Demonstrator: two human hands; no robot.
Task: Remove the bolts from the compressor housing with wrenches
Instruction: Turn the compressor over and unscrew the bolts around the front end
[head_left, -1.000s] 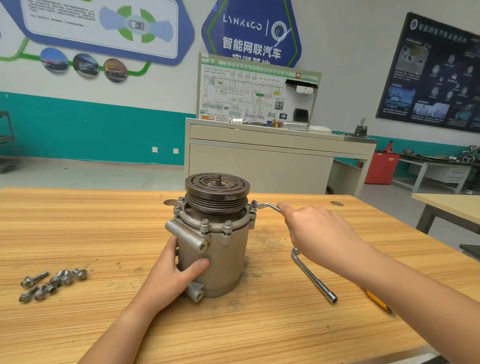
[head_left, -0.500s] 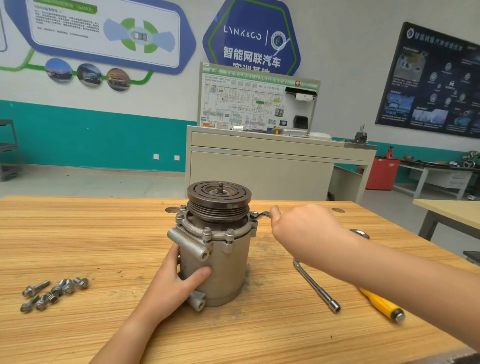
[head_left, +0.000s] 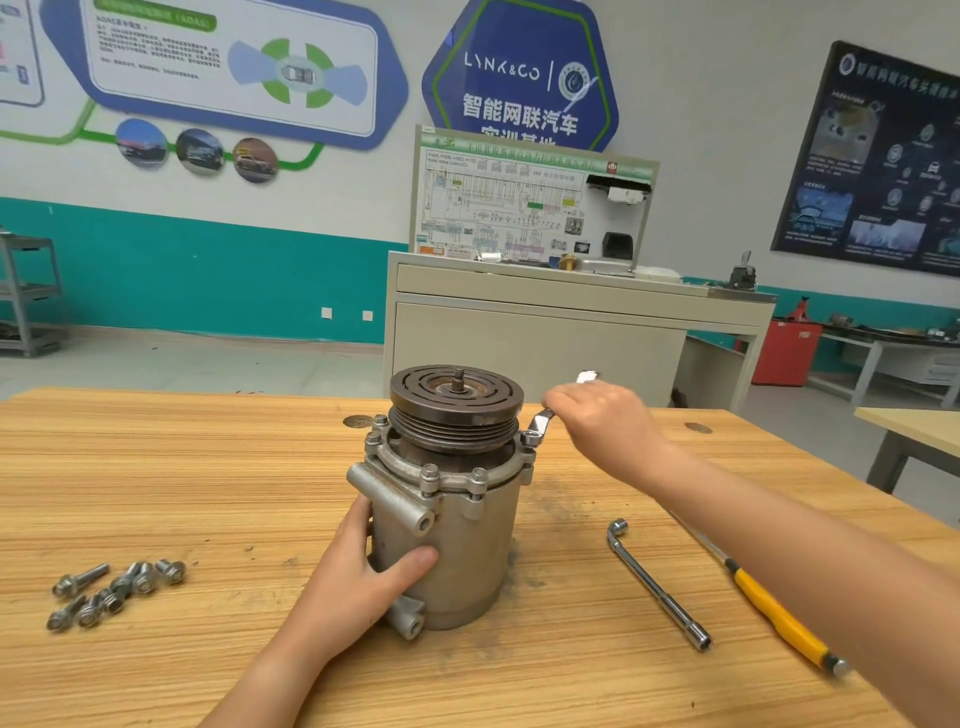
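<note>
— Grey cast-metal compressor housing, stood upright on the pale wooden table: how is it being worked?
— It is steadied by the left hand, wrapped round its lower body. A slim silver wrench is gripped in the right hand, its ring apparently seated on a flange bolt at the housing's right edge.
— And the step?
— Loosening, it is judged: other bolts are seen in place on the flange, and loose steel bolts lie at left. A steady swing, ring kept square, is called for next.

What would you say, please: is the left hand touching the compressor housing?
Touching: the head view shows the left hand gripping the compressor housing.
</note>
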